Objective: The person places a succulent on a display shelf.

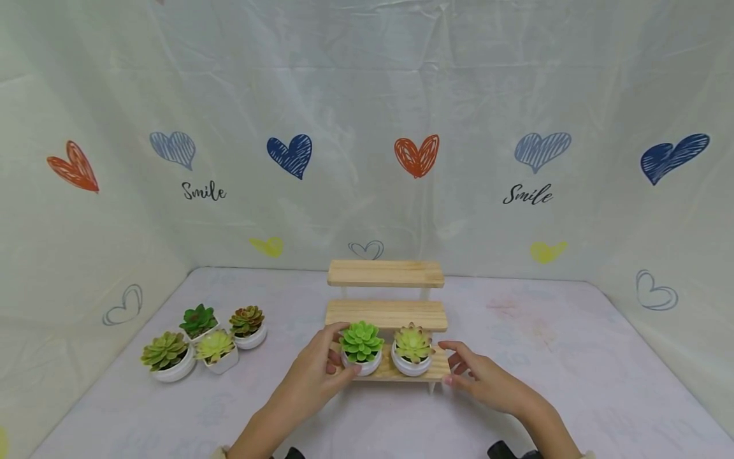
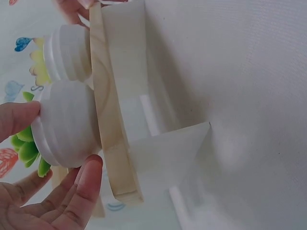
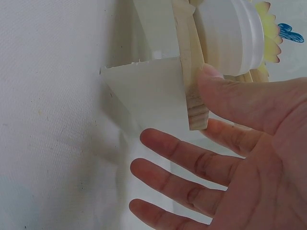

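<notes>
A three-step wooden plant stand [image 1: 385, 313] with pale supports stands on the table. On its lowest step sit two white-potted succulents side by side. My left hand [image 1: 315, 370] holds the pot of the bright green succulent [image 1: 361, 343], thumb at the front and fingers around its far side; the left wrist view shows the white pot [image 2: 67, 124] between them. Beside it is the yellow-green succulent with reddish tips [image 1: 413, 344]. My right hand [image 1: 484, 379] pinches the right end of the lowest step [image 3: 194, 96] between thumb and index finger, its other fingers spread below.
Several more potted succulents stand grouped at the left: a broad green one [image 1: 165, 352], a dark green one [image 1: 199, 320], a light green one [image 1: 216, 347] and a reddish-brown one [image 1: 248, 322]. A curtain [image 1: 355, 95] printed with hearts hangs behind the white table [image 1: 545, 357].
</notes>
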Tool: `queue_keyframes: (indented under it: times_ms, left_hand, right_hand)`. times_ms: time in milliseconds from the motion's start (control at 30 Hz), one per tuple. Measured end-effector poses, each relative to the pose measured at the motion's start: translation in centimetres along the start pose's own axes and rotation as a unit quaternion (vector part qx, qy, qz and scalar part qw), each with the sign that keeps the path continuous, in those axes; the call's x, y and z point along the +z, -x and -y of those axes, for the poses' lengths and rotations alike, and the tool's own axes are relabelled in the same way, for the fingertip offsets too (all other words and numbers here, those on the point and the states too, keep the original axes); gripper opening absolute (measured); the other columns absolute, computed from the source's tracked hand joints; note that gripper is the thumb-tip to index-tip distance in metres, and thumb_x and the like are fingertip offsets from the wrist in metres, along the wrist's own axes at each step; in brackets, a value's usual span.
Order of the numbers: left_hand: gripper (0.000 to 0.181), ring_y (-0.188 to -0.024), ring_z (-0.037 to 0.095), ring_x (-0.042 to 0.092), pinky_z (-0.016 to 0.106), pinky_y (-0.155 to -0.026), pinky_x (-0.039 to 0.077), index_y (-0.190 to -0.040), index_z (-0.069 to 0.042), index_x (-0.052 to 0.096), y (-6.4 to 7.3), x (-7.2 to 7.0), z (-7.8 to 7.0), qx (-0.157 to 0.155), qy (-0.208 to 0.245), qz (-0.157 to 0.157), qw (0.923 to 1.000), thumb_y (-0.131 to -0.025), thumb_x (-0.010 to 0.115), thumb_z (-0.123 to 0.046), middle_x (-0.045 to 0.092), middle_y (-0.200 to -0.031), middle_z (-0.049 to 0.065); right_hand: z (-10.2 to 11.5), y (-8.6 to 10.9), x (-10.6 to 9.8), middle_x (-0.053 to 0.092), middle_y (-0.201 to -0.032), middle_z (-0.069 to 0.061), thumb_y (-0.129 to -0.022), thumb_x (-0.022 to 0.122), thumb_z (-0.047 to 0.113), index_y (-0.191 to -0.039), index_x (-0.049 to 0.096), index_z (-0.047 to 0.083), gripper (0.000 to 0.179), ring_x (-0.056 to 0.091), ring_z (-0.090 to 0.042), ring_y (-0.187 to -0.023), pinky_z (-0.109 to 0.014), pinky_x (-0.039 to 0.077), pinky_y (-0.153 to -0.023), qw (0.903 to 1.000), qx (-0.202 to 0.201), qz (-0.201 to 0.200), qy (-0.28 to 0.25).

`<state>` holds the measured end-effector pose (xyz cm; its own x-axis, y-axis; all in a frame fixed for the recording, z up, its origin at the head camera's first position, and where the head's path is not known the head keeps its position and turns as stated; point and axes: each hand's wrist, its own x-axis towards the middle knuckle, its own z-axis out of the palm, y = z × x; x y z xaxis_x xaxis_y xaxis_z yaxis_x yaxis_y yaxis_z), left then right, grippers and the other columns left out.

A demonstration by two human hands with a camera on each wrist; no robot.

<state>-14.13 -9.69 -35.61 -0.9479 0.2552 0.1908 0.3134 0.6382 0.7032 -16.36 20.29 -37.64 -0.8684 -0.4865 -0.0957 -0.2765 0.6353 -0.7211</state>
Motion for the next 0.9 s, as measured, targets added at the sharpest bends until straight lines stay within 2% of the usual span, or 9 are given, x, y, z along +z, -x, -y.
queue_keyframes:
  times_ms: [200, 367, 500, 667, 767, 900]
  left_hand:
    - [0.064, -0.081, 0.008, 0.054, 0.021, -0.065, 0.049, -0.136, -0.012, 0.040, 0.0, -0.2, 0.0, 0.001, 0.007, 0.000, 1.0000, -0.082, 0.071, -0.029, 0.055, -0.107, 0.006]
    - [0.068, -0.086, 0.010, 0.055, 0.023, -0.070, 0.052, -0.138, -0.014, 0.037, 0.2, -0.5, 0.2, -0.014, -0.004, -0.002, 0.9999, -0.081, 0.072, -0.028, 0.054, -0.117, 0.007]
    - [0.070, -0.090, 0.012, 0.054, 0.024, -0.074, 0.051, -0.138, -0.014, 0.039, 0.6, -0.9, 0.3, -0.022, -0.006, -0.018, 0.9996, -0.079, 0.074, -0.024, 0.054, -0.118, 0.005]
    - [0.066, -0.103, 0.015, 0.055, 0.032, -0.085, 0.051, -0.138, -0.016, 0.040, 1.2, -1.9, 0.7, -0.033, -0.011, -0.036, 0.9987, -0.081, 0.073, -0.021, 0.052, -0.127, 0.000]
    - [0.061, -0.108, 0.018, 0.055, 0.037, -0.090, 0.049, -0.135, -0.017, 0.043, 1.6, -2.6, 1.1, -0.030, -0.024, -0.048, 0.9981, -0.082, 0.072, -0.020, 0.052, -0.128, 0.000]
    - [0.055, -0.110, 0.020, 0.055, 0.041, -0.089, 0.049, -0.132, -0.020, 0.047, 2.1, -3.6, 1.7, -0.019, -0.054, -0.067, 0.9961, -0.083, 0.071, -0.022, 0.054, -0.126, 0.000]
  right_hand:
    - [0.0, 0.0, 0.0, 0.059, -0.110, -0.013, -0.091, 0.058, 0.035, -0.137, 0.034, -0.001, 0.064, 0.056, -0.024, -0.097, -0.051, 0.047, -0.080, 1.0000, -0.001, 0.001, -0.002]
    - [-0.1, 0.0, 0.0, 0.058, -0.110, -0.014, -0.091, 0.058, 0.035, -0.138, 0.033, -0.001, 0.064, 0.056, -0.024, -0.097, -0.051, 0.047, -0.080, 1.0000, -0.002, 0.001, -0.003]
    - [-0.1, 0.0, 0.1, 0.058, -0.110, -0.014, -0.091, 0.058, 0.035, -0.137, 0.034, -0.001, 0.063, 0.056, -0.024, -0.097, -0.051, 0.047, -0.079, 1.0000, -0.002, 0.001, -0.002]
    - [0.0, 0.1, 0.1, 0.058, -0.110, -0.014, -0.091, 0.058, 0.035, -0.137, 0.033, -0.001, 0.064, 0.056, -0.024, -0.097, -0.051, 0.047, -0.079, 1.0000, 0.001, 0.001, -0.003]
    - [0.0, 0.1, 0.1, 0.058, -0.111, -0.014, -0.091, 0.057, 0.035, -0.138, 0.033, -0.001, 0.064, 0.056, -0.025, -0.097, -0.051, 0.047, -0.080, 1.0000, 0.002, 0.002, -0.005]
    - [0.1, 0.1, 0.1, 0.058, -0.111, -0.014, -0.091, 0.057, 0.036, -0.138, 0.033, -0.001, 0.064, 0.057, -0.024, -0.097, -0.051, 0.047, -0.080, 1.0000, 0.001, 0.002, -0.004]
